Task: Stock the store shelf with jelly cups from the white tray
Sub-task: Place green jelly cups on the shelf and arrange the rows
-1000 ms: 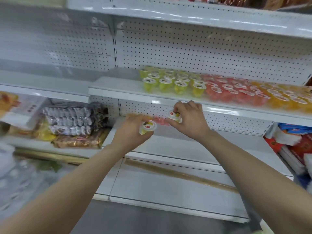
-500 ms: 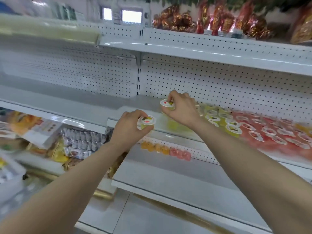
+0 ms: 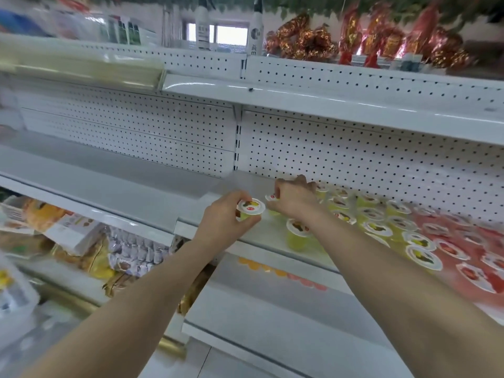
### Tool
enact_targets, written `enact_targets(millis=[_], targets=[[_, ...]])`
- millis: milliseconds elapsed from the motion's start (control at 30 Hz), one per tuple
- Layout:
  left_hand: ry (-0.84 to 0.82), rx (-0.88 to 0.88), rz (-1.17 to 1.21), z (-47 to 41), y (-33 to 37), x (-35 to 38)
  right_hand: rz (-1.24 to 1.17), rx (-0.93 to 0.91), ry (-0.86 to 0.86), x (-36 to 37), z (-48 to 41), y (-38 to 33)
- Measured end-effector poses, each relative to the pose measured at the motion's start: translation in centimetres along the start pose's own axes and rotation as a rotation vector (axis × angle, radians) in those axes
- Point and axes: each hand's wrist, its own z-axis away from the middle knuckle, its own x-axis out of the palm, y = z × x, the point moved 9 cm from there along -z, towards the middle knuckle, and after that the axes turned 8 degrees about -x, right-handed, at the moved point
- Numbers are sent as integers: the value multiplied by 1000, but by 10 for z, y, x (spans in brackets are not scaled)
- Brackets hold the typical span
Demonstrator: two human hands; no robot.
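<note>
My left hand [image 3: 227,218] grips a yellow-green jelly cup [image 3: 251,208] with a white lid, held just above the front left part of the white shelf [image 3: 261,238]. My right hand [image 3: 296,199] reaches further back over the shelf and holds a second yellow-green cup [image 3: 272,198], mostly hidden by its fingers. To the right, several yellow-green jelly cups [image 3: 381,222] stand in rows on the shelf, and several red cups [image 3: 463,249] stand beyond them. The white tray is a blurred white shape at the lower left edge [image 3: 13,304].
A perforated white back panel [image 3: 354,165] rises behind the shelf and another shelf [image 3: 327,102] hangs above it. Packaged snacks [image 3: 81,236] fill the lower left shelf. Below lies a bare white shelf [image 3: 272,317]. Foil-wrapped goods [image 3: 354,39] sit on top.
Both hands rose from below the shelf edge to above the shelf, each still holding its cup. The right hand has moved deeper toward the back left of the cup rows.
</note>
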Motion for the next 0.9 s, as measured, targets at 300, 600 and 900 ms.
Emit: enact_targets(millis=[300, 600, 900], targets=[[-55, 24, 17, -11, 5, 28, -13, -32, 44, -7, -5, 9], [-101, 22, -5, -12, 8, 39, 13, -88, 261, -20, 10, 20], [-1, 203, -99, -4, 40, 7, 201, -148, 433, -47, 60, 18]])
